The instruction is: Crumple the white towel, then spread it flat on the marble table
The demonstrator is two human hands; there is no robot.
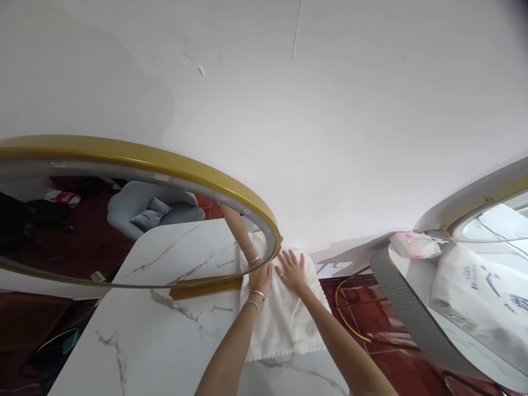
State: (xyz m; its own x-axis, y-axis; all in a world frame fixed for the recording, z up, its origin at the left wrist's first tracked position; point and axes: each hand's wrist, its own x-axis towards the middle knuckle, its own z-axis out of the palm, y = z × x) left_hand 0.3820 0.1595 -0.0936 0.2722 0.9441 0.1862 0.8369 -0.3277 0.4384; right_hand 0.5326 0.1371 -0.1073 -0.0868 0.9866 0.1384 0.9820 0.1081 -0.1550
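A white cloth (pixel 284 324) with a scalloped edge lies spread and wrinkled on the marbled white table (pixel 160 341), close to the wall. My right hand (pixel 293 272) rests flat on the cloth with its fingers spread. Beside it, my left hand (pixel 260 278), with bracelets at the wrist, also lies on the cloth, next to the lower right edge of the gold-framed mirror (pixel 214 179). Part of the left hand's fingers is hard to make out against its reflection.
The mirror stands over the table's left side, on a gold base (pixel 206 289). At right, a second table (pixel 429 319) holds a tissue pack (pixel 416 245) and a white bag (pixel 482 297). A yellow hose (pixel 346 319) lies on the red floor (pixel 383 313).
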